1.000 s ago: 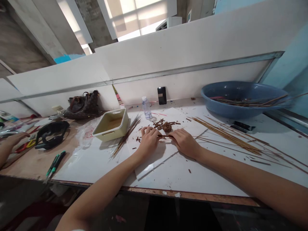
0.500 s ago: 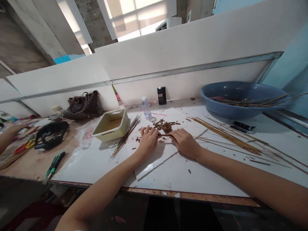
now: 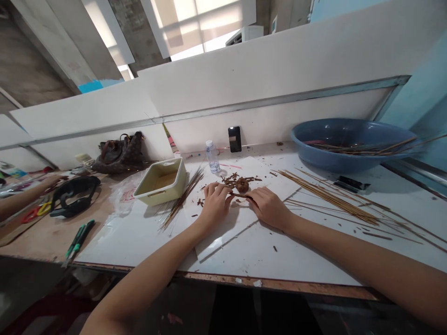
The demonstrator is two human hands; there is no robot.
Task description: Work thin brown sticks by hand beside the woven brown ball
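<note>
My left hand (image 3: 215, 204) and my right hand (image 3: 268, 205) rest on the white tabletop (image 3: 244, 242), fingers curled and pinching the two ends of a short brown stick piece (image 3: 240, 196) held between them. Just beyond the stick sits a small round brown lump (image 3: 242, 184) among scattered brown bits (image 3: 240, 178). A fan of dark thin sticks (image 3: 182, 197) lies left of my left hand. A bundle of pale long sticks (image 3: 328, 197) lies to the right of my right hand.
A cream tray (image 3: 164, 180), a small water bottle (image 3: 212, 157) and a phone (image 3: 235, 138) stand behind. A blue basin (image 3: 349, 144) with sticks sits far right. Left are a brown bag (image 3: 120, 152), black headset (image 3: 74, 195), green-handled tools (image 3: 79, 238), and another person's arm (image 3: 24, 197).
My left hand's fingers have curled tighter on the stick piece. The other person's hand at the left edge has moved farther back along the table.
</note>
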